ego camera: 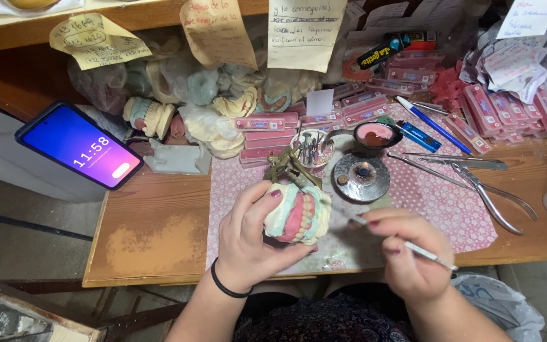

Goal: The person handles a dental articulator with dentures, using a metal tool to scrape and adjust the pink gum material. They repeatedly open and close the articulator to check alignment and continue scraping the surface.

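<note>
Left hand (248,237), black band at the wrist, palm turned inward, fingers curled around a denture model (299,215) with pink gums and pale teeth on a metal articulator (289,166), gripped and raised just above the pink patterned mat (425,202). Right hand (409,253), knuckles up, fingers pinched closed on a slim metal instrument (422,252), its tip pointing toward the model, not touching. Behind the hands: round metal burner (360,177), small bowl of pink wax (375,134), pliers (495,196), blue pen (432,123). Smartphone (78,144), screen lit, far left on the wooden bench (153,228).
</note>
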